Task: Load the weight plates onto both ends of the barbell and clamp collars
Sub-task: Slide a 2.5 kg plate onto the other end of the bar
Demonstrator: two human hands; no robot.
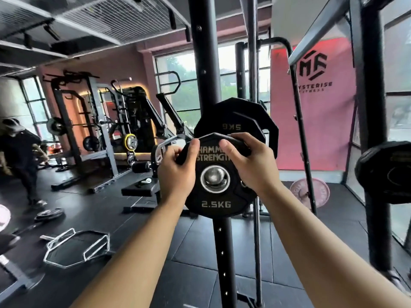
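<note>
Both hands, left hand (175, 172) and right hand (249, 165), have fingers clamped on the matte black, many-sided 2.5KG plate (214, 196), its steel-ringed hole around a chrome peg (214, 175), before the 5KG plate (238, 118).

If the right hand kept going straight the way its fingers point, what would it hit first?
The right hand points up and left across the top of the 2.5 kg plate it grips. Continuing that way, it would probably meet the left hand on the same rim, though depth is hard to judge.
</note>
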